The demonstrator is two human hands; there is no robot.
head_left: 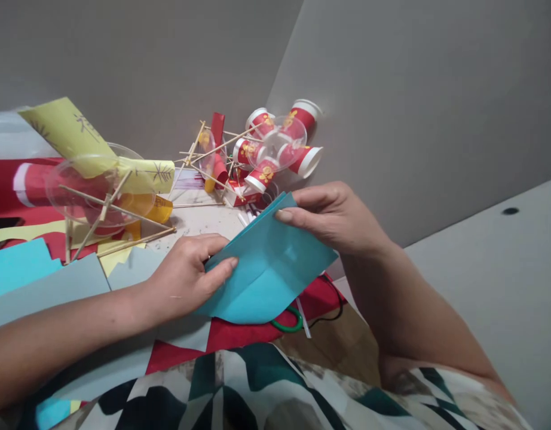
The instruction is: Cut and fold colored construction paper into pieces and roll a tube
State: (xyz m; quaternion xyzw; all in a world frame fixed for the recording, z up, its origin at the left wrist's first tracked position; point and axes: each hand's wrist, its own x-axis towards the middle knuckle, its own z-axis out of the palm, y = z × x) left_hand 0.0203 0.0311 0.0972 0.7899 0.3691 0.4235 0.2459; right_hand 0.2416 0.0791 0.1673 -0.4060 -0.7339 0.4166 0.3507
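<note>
— Grey walls (405, 107) behind, pale worktop (199, 203) below. Writing or labels?

— On the upright yellow flap (69, 128): dark handwritten strokes, one mark resembling 福, unconfirmed. On the second yellow piece (143, 170): radiating pen lines. On the red cups (261, 177): yellow print, too small to read.

— Counts?

— Red cups with white rims: five, around a clear disc (278, 143). Clear discs overall: at least three. Yellow pieces with pen marks: two. Grey sheets (55, 298): at least two. Wooden sticks (141, 241): many, overlapping, exact number impossible to tell. Green looped handle (299, 322): one, partly hidden.

— Hands?

— Two. Left hand (186, 272): gripping the blue paper (275, 269) at its left side, thumb on the near face. Right hand (336, 218): pinching the same paper near its top corner, thumb in front, fingers behind.

— Location of the blue paper?

— Raised between both hands, tilted, layered along its upper edge; red sheet (186, 355) and green looped handle below. Second blue sheet (20, 263): to the left, beside the grey sheets.
</note>
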